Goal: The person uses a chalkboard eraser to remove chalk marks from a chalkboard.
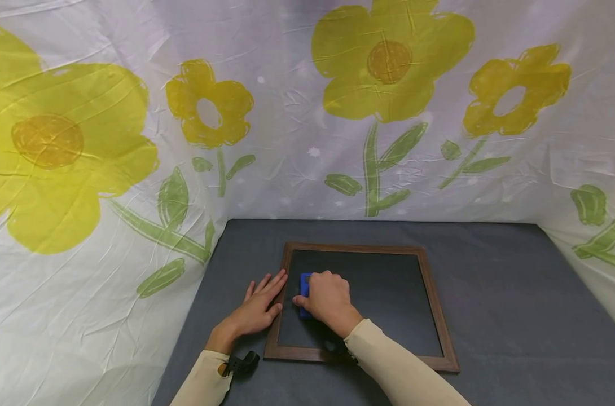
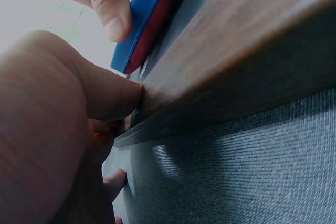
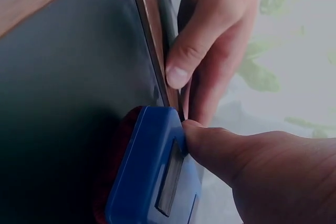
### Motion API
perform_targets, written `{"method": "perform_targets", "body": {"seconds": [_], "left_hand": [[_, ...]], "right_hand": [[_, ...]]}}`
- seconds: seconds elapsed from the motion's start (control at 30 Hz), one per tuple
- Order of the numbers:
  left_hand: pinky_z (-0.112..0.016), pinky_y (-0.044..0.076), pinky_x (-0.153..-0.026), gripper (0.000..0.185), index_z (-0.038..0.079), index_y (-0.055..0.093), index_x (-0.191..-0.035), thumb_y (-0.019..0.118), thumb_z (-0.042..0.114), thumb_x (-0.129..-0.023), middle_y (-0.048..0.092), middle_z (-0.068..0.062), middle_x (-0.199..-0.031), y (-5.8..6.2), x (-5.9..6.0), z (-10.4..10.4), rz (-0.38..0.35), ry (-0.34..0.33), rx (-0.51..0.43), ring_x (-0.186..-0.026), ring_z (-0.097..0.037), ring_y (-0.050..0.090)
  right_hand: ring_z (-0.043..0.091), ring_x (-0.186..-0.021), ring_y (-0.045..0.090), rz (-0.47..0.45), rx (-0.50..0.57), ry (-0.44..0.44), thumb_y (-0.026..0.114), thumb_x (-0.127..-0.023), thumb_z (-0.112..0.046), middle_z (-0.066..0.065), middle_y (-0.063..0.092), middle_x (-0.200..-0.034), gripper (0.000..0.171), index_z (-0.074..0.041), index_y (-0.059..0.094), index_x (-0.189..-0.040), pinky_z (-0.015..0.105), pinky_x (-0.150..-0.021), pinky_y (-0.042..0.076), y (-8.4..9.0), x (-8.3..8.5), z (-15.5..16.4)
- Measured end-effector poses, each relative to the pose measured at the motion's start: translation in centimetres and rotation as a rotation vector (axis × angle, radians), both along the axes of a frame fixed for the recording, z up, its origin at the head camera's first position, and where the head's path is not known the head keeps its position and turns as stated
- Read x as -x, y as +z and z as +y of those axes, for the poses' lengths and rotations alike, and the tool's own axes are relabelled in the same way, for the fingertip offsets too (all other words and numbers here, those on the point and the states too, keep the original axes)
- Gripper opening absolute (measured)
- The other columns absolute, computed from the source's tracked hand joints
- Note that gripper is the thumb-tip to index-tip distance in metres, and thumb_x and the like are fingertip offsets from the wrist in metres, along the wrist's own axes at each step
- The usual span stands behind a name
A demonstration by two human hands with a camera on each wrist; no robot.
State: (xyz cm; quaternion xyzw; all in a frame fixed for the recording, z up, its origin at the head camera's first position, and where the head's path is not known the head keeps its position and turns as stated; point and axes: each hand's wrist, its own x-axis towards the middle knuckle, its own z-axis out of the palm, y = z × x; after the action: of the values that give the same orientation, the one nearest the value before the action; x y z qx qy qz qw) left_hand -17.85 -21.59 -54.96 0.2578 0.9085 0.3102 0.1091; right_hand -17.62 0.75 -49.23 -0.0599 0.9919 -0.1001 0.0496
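Observation:
A wood-framed blackboard lies on the dark table. My right hand grips a blue board eraser near the board's left side. In the right wrist view the blue eraser shows a dark red felt face turned to the black surface, with the thumb along its edge. My left hand rests at the left side of the wooden frame, fingers extended. Seen from the left wrist, the thumb touches the frame's edge, and other fingertips lie lower, by the cloth. The right fingers are partly hidden behind the eraser.
Dark grey cloth covers the table around the board. White fabric with yellow flowers hangs behind and at both sides. A black band with a small device sits at the left wrist.

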Motion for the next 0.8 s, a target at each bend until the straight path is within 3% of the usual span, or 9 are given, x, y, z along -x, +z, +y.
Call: {"method": "perform_targets", "body": {"seconds": [0.13,0.37,0.8], "left_hand": [[-0.080,-0.001,-0.125,0.068,0.004,0.029,-0.173,0.056,0.018,-0.112,0.022,-0.014,-0.183,-0.1,0.0,-0.1,0.022,-0.004,-0.038,-0.166,-0.055,0.016],[-0.077,-0.003,-0.129,0.069,0.010,0.023,-0.176,0.053,0.019,-0.115,0.015,-0.007,-0.185,-0.2,0.2,0.0,-0.014,0.002,0.040,-0.170,-0.047,0.010],[-0.077,-0.002,-0.129,0.069,0.009,0.024,-0.176,0.054,0.019,-0.114,0.016,-0.007,-0.185,-0.1,0.3,0.0,-0.018,0.004,0.050,-0.170,-0.047,0.010]], "right_hand": [[0.028,-0.073,0.074,0.017,-0.007,0.014,0.081,-0.087,-0.072,0.012,0.079,-0.094,0.074,-0.006,0.081,-0.122,0.043,-0.063,0.064,-0.1,0.2,-0.7],[0.028,-0.071,0.075,0.043,-0.022,0.039,0.081,-0.087,-0.073,0.011,0.079,-0.092,0.074,-0.007,0.083,-0.120,0.043,-0.061,0.064,-0.2,0.4,-1.5],[0.028,-0.068,0.074,0.042,0.023,0.038,0.084,-0.088,-0.067,0.012,0.079,-0.090,0.068,-0.006,0.083,-0.117,0.043,-0.060,0.064,0.1,0.1,-1.5]]}}
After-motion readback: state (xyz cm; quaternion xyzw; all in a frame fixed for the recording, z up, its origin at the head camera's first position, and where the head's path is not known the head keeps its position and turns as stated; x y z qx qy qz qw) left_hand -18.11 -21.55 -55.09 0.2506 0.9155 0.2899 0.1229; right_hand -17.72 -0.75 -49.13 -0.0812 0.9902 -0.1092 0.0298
